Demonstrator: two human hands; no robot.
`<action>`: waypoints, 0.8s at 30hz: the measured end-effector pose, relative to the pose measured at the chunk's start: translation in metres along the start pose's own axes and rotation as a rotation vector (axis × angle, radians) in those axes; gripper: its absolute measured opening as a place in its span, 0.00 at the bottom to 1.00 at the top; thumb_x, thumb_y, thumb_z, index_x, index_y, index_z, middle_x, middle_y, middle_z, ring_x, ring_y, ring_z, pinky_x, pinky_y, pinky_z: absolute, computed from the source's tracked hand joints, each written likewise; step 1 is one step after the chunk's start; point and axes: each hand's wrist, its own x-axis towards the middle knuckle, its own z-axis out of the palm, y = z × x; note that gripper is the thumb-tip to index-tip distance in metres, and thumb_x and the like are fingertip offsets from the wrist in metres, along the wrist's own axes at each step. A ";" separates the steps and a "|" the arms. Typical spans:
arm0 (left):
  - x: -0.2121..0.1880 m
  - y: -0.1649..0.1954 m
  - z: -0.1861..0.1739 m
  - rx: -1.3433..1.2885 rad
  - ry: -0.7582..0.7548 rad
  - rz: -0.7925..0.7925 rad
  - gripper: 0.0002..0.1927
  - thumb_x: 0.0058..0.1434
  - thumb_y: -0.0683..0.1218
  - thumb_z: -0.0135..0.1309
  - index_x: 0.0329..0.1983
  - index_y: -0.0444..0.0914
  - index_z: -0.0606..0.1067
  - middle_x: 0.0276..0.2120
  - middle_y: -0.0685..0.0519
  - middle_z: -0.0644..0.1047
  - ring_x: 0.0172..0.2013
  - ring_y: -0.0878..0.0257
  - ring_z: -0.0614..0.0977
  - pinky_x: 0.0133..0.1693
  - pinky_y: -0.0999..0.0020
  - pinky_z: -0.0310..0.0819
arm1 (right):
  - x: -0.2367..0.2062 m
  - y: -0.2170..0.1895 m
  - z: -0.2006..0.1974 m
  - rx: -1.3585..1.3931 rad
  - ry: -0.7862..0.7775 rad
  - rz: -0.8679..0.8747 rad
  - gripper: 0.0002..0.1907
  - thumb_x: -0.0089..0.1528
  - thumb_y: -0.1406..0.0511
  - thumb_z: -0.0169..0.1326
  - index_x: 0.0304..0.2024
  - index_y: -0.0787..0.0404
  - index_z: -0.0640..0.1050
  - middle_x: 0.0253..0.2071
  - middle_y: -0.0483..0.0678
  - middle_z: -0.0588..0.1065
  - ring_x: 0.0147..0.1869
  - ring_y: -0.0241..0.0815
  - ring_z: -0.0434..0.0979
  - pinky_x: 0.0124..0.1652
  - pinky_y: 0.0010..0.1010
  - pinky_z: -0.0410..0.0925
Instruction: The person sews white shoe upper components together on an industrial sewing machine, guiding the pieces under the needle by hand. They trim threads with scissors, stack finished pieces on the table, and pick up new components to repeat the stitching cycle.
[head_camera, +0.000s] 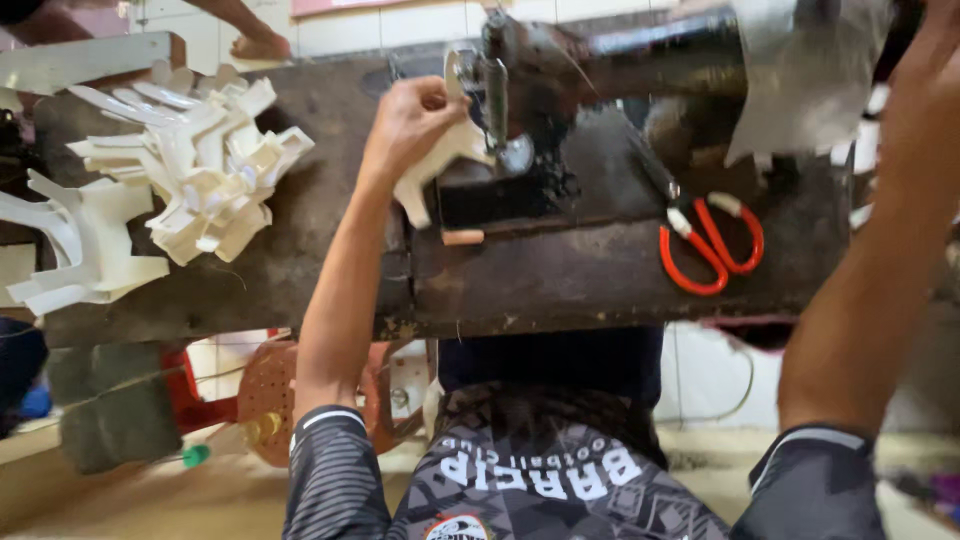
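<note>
My left hand (412, 112) is closed on a white cut piece (432, 172) and holds it against the needle area of a dark sewing machine (520, 110). The piece hangs down from my fingers over the machine bed. My right hand (925, 90) is raised at the right edge of the view, beside the machine's right end and a grey sheet (800, 75). That hand is blurred and partly out of frame, so what it holds is unclear. Red-handled scissors (712, 245) lie on the worn dark table (560, 275) between my arms.
A heap of white cut pieces (200, 165) lies on the table's left part, with larger white pieces (80, 245) at its left edge. Another person's limb (255, 40) shows at the far edge. A red perforated stool (270, 395) stands under the table.
</note>
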 end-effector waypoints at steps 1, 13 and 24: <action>0.001 -0.004 -0.002 -0.185 -0.009 0.049 0.15 0.64 0.50 0.59 0.49 0.36 0.82 0.39 0.49 0.87 0.41 0.61 0.88 0.43 0.65 0.82 | -0.009 -0.022 -0.003 0.065 0.153 -0.097 0.06 0.69 0.65 0.65 0.48 0.56 0.82 0.38 0.47 0.80 0.38 0.44 0.80 0.39 0.35 0.73; 0.034 -0.047 -0.028 -0.871 0.063 -0.100 0.19 0.72 0.50 0.50 0.56 0.31 0.77 0.45 0.46 0.84 0.44 0.62 0.87 0.48 0.66 0.83 | 0.015 -0.180 0.175 0.478 -0.421 -0.638 0.17 0.57 0.61 0.64 0.47 0.58 0.80 0.38 0.53 0.78 0.42 0.53 0.78 0.42 0.42 0.72; 0.058 -0.056 -0.061 -0.972 -0.107 -0.075 0.20 0.73 0.47 0.49 0.63 0.32 0.74 0.49 0.49 0.83 0.50 0.64 0.84 0.57 0.67 0.79 | 0.025 -0.209 0.267 1.388 -0.812 -0.084 0.16 0.64 0.66 0.59 0.53 0.63 0.76 0.50 0.50 0.76 0.54 0.44 0.77 0.51 0.35 0.72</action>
